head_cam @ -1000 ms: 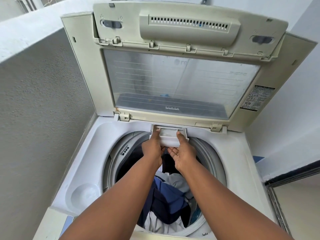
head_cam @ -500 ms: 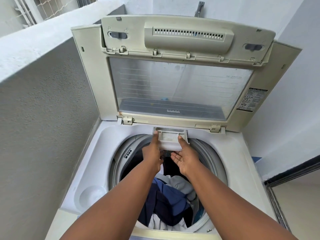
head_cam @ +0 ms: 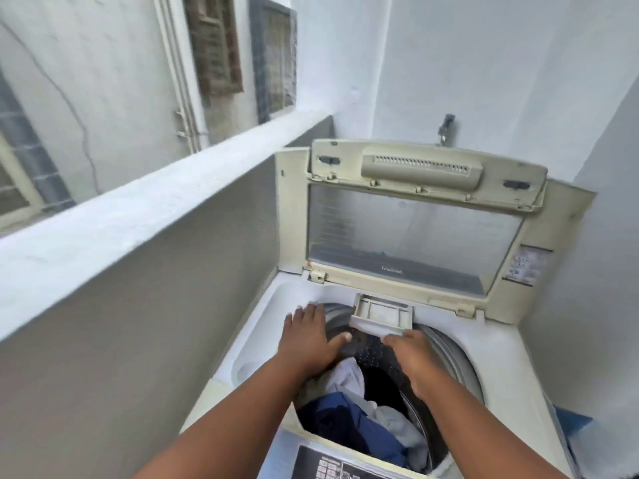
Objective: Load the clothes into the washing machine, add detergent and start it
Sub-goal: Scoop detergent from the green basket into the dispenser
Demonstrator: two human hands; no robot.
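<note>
Partly blurred | right hand fingers perhaps under detergent drawer | hidden

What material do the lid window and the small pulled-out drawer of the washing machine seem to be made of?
Lid window: probably clear plastic or glass, smooth, as the wall shows hazily through it. Drawer: apparently matte off-white moulded plastic, with thin walls and dividers.
</note>
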